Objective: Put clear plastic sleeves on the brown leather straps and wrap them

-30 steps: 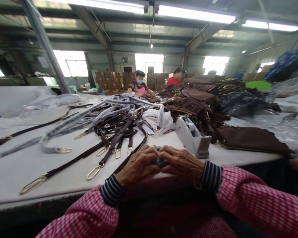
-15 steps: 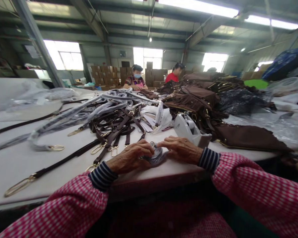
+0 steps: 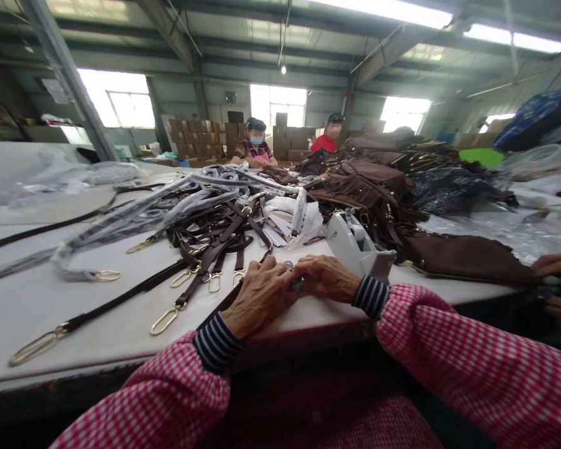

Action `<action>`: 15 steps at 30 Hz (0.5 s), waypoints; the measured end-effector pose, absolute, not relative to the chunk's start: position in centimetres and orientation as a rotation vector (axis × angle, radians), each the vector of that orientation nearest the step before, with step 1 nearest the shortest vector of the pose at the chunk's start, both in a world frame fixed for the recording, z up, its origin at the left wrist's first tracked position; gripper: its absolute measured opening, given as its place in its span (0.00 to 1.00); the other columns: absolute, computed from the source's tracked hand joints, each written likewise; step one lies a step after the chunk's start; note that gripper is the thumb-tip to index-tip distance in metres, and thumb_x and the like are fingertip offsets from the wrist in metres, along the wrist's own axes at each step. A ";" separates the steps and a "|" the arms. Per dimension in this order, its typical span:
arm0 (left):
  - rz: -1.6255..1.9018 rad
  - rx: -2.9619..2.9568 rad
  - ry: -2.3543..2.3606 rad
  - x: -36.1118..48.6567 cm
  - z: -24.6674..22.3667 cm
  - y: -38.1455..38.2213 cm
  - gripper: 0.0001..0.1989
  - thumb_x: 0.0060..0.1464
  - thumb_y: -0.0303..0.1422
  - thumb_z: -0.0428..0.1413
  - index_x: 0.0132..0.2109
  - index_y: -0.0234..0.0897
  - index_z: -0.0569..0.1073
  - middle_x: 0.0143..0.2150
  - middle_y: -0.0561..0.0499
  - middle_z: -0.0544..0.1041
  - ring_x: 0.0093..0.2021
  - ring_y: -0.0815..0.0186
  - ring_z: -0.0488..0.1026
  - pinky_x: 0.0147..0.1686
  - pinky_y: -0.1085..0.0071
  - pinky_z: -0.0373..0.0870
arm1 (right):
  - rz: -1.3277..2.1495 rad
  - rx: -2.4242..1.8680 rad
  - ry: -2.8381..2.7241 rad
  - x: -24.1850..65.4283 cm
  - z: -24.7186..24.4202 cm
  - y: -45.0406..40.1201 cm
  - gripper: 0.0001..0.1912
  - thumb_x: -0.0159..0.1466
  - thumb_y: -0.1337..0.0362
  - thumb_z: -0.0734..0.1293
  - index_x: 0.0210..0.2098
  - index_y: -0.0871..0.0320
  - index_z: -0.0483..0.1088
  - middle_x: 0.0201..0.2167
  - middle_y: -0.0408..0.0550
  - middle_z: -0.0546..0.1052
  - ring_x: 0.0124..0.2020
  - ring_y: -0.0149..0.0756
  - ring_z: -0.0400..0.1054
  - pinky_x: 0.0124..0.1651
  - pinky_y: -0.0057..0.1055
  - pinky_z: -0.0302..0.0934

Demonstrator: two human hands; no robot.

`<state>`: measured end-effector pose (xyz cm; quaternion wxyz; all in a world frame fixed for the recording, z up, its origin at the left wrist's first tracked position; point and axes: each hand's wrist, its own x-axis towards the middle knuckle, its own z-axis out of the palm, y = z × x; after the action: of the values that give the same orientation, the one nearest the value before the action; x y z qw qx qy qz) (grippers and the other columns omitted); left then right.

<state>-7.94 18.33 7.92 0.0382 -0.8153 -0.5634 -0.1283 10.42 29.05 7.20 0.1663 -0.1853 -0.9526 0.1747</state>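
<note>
At the table's front edge, my left hand and my right hand meet with fingers curled together. Both are closed on a small coiled strap in clear plastic, mostly hidden by the fingers, with a bit of shiny metal at its top. Just left of my hands lie dark brown straps with gold oval rings. Beyond them is a heap of plastic-wrapped straps. A white dispenser-like box stands close behind my right hand.
Brown fringed bags are piled at the back right, with one flat brown bag nearer. White papers and plastic lie mid-table. Another person's hands show at the right edge. Two people sit across the table.
My left hand has moved right and my right hand slightly left, closing together over the coiled strap, which now shows less. Another person's hands have come further into view at right.
</note>
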 end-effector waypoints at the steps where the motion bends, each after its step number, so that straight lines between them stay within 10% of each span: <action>1: -0.456 -2.511 -1.759 -7.8 7.6 18.5 0.07 0.64 0.38 0.59 0.44 0.39 0.76 0.43 0.47 0.78 0.48 0.53 0.68 0.44 0.58 0.62 | 0.595 -0.528 -2.713 10.6 7.4 29.2 0.09 0.60 0.69 0.73 0.41 0.57 0.79 0.33 0.43 0.77 0.37 0.36 0.69 0.40 0.29 0.56; 8: -0.729 -2.608 -1.730 -8.8 6.4 18.9 0.07 0.62 0.36 0.60 0.36 0.39 0.74 0.40 0.51 0.78 0.46 0.57 0.67 0.44 0.61 0.59 | 1.071 -0.528 -2.627 12.4 9.7 31.2 0.28 0.58 0.58 0.76 0.56 0.60 0.75 0.39 0.48 0.77 0.36 0.35 0.69 0.37 0.29 0.63; 15: -0.872 -2.799 -1.637 -9.9 7.0 19.0 0.08 0.63 0.36 0.60 0.36 0.38 0.76 0.36 0.51 0.75 0.45 0.58 0.66 0.44 0.63 0.61 | 1.003 -0.526 -2.733 11.4 8.2 30.9 0.19 0.57 0.63 0.76 0.49 0.58 0.81 0.35 0.44 0.79 0.37 0.37 0.68 0.42 0.32 0.60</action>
<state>-9.90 18.98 6.97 -0.1081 -0.8287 -0.4846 -0.2582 11.43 30.94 8.17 0.0914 -0.1770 -0.9200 0.3376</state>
